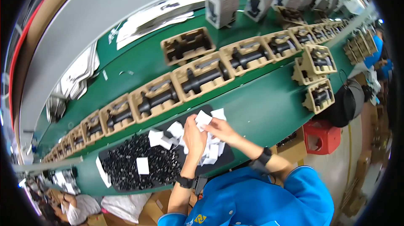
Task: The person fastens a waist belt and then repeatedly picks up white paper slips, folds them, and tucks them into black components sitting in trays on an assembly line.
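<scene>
Between my two hands, above the bench, is a small white paper square (203, 117). My left hand (194, 137) pinches it from the left. My right hand (222, 130) closes its fingers on the lower right side. Whether the piece is one sheet or a flat packet cannot be made out. Under and around both hands, more white pieces (213, 152) lie loosely heaped on a dark mat (226, 155). Left of them spreads a wide pile of small black parts (126, 158), with a single white piece (143, 166) on top.
Beyond the mat, a long row of tan molded trays (187, 95) holding black devices crosses the green bench (269, 95). One more tray (168, 60) sits behind it. Stacked trays (317, 93) stand at right, near a red stool (322, 137). White cartons (223, 3) line the back.
</scene>
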Motion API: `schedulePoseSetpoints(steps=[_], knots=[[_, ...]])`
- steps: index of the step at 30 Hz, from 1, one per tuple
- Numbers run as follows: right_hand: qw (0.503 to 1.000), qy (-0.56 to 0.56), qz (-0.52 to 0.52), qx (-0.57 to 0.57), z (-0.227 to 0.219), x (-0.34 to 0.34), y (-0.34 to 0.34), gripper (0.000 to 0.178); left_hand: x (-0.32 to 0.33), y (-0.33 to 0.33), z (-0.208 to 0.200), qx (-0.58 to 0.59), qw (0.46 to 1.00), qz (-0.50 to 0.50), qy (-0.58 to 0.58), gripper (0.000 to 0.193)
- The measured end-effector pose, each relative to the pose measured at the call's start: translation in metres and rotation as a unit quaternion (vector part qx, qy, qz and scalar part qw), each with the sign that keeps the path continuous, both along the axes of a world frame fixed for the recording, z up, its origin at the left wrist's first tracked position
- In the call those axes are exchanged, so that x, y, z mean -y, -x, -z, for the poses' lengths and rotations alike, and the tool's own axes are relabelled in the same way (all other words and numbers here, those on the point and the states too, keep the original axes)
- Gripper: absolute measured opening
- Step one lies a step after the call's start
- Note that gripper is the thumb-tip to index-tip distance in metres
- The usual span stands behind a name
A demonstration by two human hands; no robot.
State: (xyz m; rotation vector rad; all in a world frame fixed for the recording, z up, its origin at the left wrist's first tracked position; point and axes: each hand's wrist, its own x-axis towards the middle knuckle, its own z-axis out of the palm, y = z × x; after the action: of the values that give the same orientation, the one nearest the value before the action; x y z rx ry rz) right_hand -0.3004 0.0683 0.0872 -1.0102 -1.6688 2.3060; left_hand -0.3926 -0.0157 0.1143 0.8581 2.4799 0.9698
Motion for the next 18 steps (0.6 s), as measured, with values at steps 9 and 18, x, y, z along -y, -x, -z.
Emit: schedulePoseSetpoints(steps=[9,18], knots=[[0.959,-0.240,0.113,0.100,-0.010,-0.148,-0.046,0.026,-0.026,-0.015,-0.015,0.060,0.995,0.076,-0.021,0.071],[0.575,-0.678,-0.120,0.441,0.001,-0.347,-0.034,0.019,-0.050,0.000,0.080,-0.126,0.952,0.226,0.166,0.060]])
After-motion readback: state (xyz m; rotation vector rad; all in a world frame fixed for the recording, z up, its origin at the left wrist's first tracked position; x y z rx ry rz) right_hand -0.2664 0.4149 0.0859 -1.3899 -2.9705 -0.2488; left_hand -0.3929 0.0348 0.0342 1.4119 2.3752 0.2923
